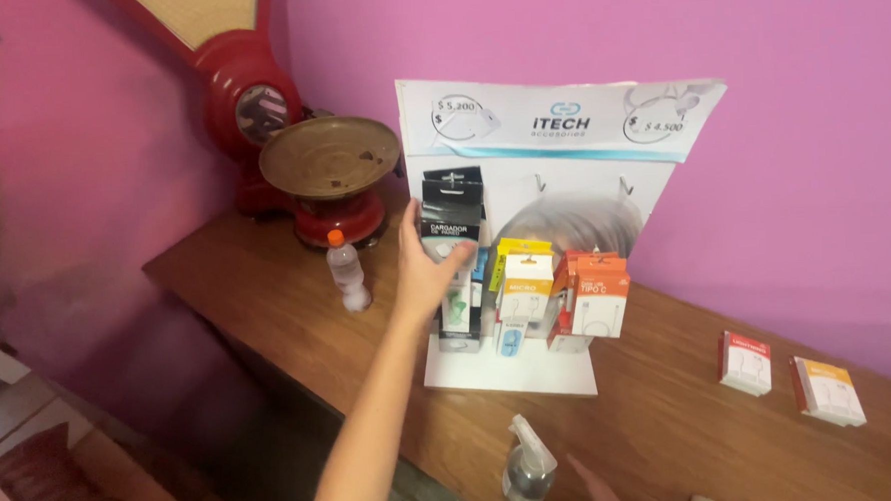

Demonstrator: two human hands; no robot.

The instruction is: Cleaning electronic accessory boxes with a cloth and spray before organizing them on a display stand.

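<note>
Nearest the camera, only the fingertips of the right hand (594,489) show at the bottom edge, just right of a clear spray bottle (528,467) that stands in front of the display stand (511,373); whether that hand is open or closed cannot be told. The left hand (428,266) is the one at work, reaching up and forward to the stand's left side, fingers wrapped around a black charger pack (452,215), thumb on its front. The pack stands upright, long axis vertical, directly ahead of the palm, at the left of the stand's hanging rows. To its right the stand holds yellow-and-white packs (524,282) and orange packs (596,294). Left of the stand stands a small bottle (346,273) with an orange cap, its contents unclear. Behind that, a red scale (330,175) carries an empty brass pan.
</note>
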